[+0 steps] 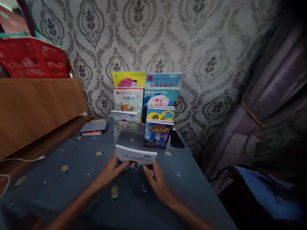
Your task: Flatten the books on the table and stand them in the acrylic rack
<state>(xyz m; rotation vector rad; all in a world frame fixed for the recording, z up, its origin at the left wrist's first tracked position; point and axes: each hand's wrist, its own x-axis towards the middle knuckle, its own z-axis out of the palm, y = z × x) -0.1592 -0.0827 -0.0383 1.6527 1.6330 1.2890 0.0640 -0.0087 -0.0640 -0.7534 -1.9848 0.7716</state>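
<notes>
Between my two hands is a book (pixel 136 156) with a pale blue cover, tilted back so its white top edge shows. My left hand (pixel 114 167) grips its left side, thumb on the front cover. On the right side my right hand (pixel 155 180) holds it the same way. Just beyond stands a clear tiered book rack (pixel 129 138) carrying books in two columns. Its left column has a green and blue book (pixel 125 122), a white book (pixel 128 102) and a yellow one (pixel 129 78). In the right column a dark blue book (pixel 158 134) stands in front.
Left of the rack lies a small stack of books (pixel 93 127). A black phone-like slab (pixel 177 139) rests to its right. A red basket (pixel 33 57) sits on a wooden cabinet (pixel 43 111). A white cable (pixel 26 158) trails at left; a curtain (pixel 240 127) hangs at right.
</notes>
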